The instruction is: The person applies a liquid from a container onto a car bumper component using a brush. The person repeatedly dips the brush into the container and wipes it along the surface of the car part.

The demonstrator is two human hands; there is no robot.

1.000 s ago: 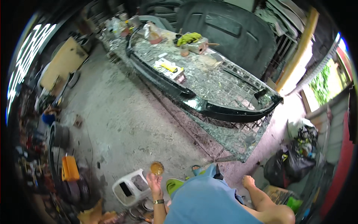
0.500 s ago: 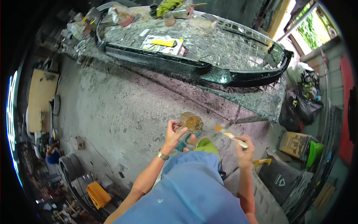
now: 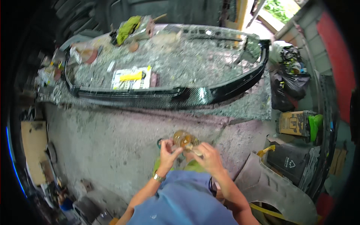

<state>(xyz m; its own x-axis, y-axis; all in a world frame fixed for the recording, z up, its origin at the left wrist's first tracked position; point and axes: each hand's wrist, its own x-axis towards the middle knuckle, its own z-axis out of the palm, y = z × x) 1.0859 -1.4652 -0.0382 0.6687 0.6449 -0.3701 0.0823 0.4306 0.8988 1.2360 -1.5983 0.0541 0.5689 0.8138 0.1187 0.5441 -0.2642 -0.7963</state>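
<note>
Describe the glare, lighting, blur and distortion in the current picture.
Head view: blur softens the clear cup, brush and right hand; head view: white glare sits on the glossy black curved part; head view: daylight brightens the opening at upper right; head view: corners fall to black, and the work table's far edge bows.

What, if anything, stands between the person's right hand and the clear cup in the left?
Nothing visible blocks the way. The right hand, gripping a brush, is close beside the clear cup, which the left hand holds; only that brush lies between. Blur hides whether it touches the cup.
</note>
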